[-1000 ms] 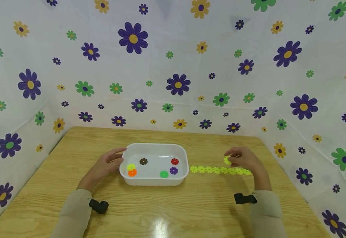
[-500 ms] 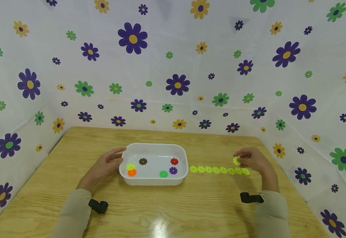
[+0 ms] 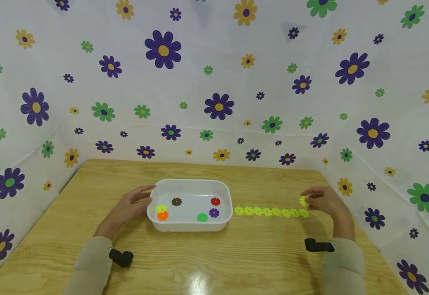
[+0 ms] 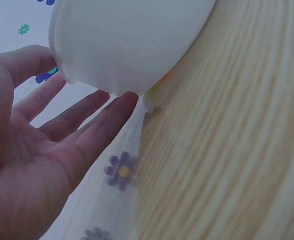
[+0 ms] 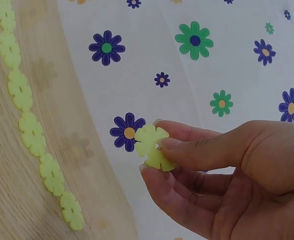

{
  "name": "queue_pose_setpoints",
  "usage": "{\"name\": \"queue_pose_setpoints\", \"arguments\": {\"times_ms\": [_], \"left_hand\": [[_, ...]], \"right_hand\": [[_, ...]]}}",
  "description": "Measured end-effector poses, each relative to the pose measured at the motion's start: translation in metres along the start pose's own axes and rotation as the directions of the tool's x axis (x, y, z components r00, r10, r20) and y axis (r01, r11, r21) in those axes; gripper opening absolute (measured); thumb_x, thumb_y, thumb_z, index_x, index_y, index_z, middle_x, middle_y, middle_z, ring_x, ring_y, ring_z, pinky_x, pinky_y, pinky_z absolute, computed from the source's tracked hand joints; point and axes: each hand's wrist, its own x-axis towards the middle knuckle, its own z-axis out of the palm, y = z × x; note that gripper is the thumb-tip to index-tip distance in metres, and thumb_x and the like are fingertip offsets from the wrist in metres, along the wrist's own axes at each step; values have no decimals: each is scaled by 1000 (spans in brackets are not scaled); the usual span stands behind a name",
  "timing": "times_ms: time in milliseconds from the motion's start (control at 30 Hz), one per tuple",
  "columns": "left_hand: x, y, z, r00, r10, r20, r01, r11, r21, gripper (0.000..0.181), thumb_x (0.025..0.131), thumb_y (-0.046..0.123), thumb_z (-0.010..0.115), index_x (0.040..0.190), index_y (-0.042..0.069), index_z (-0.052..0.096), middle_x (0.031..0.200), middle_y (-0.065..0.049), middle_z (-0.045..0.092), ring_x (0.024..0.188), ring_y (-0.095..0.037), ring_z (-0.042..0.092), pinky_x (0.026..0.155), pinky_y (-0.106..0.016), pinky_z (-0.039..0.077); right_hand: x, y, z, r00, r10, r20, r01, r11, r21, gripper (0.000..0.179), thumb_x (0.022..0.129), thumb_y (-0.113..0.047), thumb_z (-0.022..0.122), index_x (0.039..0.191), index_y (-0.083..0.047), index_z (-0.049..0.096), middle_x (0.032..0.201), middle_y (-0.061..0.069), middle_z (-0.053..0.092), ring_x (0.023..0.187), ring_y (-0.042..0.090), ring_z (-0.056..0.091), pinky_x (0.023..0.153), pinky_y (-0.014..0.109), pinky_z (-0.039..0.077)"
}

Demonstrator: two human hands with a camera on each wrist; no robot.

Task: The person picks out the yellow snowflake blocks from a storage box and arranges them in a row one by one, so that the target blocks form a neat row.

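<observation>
Between thumb and fingers, my right hand (image 3: 324, 201) pinches a yellow flower-shaped plastic disc (image 5: 148, 140), held above the table. Below it and to its left, a straight row of yellow discs (image 3: 267, 212) lies on the table, stretching from beside the white tub (image 3: 190, 227) to near the right hand. My left hand (image 3: 133, 205) rests its fingertips against the tub's left end, fingers extended. In the left wrist view those fingertips meet the tub's outer wall (image 4: 132, 45). The palm stands away from it.
Inside the tub lie loose discs: brown (image 3: 176, 201), red (image 3: 215, 201), purple (image 3: 214, 212), green (image 3: 202, 217), yellow (image 3: 161, 209) and orange (image 3: 162, 216). The wooden table (image 3: 184, 262) backs onto a white flower-print cloth (image 3: 184, 90) that also runs along both sides.
My right hand has moved rightward with its yellow disc, from over the row to just past the row's right end. The left hand and tub have stayed put.
</observation>
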Motion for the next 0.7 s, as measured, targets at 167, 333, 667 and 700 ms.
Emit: {"name": "queue_pose_setpoints", "arguments": {"times_ms": [167, 333, 667, 700], "left_hand": [[0, -2, 0, 1000, 0, 0, 0, 1000, 10, 58, 106, 31, 59, 159, 22, 39, 164, -21, 38, 146, -45, 45, 114, -51, 48], [0, -2, 1, 1000, 12, 0, -12, 1000, 4, 57, 106, 30, 58, 159, 20, 39, 163, -22, 39, 146, -46, 45, 113, -50, 50], [-1, -2, 1, 999, 44, 4, -44, 999, 0, 57, 107, 28, 58, 159, 17, 39, 162, -24, 40, 145, -47, 45, 110, -45, 53], [-1, -2, 1, 999, 45, 4, -45, 999, -2, 57, 106, 28, 58, 159, 16, 39, 162, -25, 40, 145, -47, 45, 110, -45, 53]], "right_hand": [[1, 9, -6, 997, 62, -36, -63, 998, -14, 33, 101, -3, 60, 131, 12, 60, 120, 33, 64, 88, 18, 72, 82, 35, 66], [4, 18, -8, 993, 100, -58, -100, 995, -6, 33, 101, -2, 59, 130, 14, 59, 118, 33, 64, 82, 14, 71, 80, 34, 66], [10, 40, -7, 985, 168, -41, -167, 986, 16, 33, 100, 1, 58, 130, 15, 58, 123, 36, 61, 84, 14, 70, 80, 33, 65], [11, 42, -6, 983, 177, -39, -176, 984, 17, 33, 100, 1, 58, 130, 15, 58, 124, 36, 61, 84, 14, 70, 79, 33, 65]]}}
